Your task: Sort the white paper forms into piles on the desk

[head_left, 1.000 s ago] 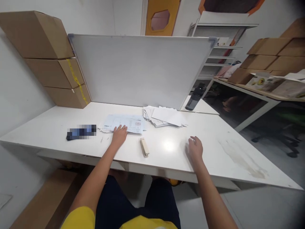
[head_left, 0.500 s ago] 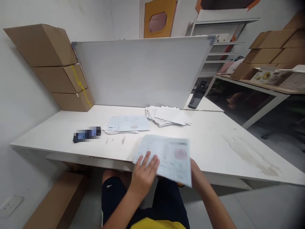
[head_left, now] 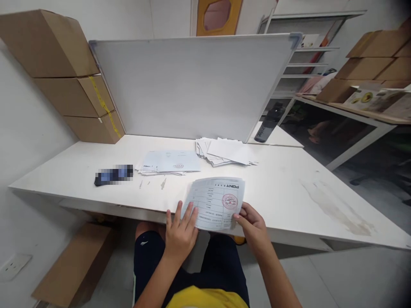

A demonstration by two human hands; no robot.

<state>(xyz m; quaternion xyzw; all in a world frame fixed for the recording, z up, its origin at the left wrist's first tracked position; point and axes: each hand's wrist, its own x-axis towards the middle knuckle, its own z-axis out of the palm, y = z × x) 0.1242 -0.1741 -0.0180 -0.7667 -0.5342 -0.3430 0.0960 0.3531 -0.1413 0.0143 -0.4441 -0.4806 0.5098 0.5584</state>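
The printed form (head_left: 216, 203) with the red stamp, which half a second ago was tilted up in the air, now hangs lower at the near edge of the white table (head_left: 282, 192), so the sheet looks to be in hand for reading or squaring up. The left hand (head_left: 180, 233) holds its near left corner with fingers spread flat on the paper, and the right hand (head_left: 252, 222) pinches its right edge between thumb and fingers. Beyond lie a flat stack of forms (head_left: 168, 161) and a looser pile of white papers (head_left: 224, 152); the cardboard boxes (head_left: 64, 77) at the left are shut, contents unseen.
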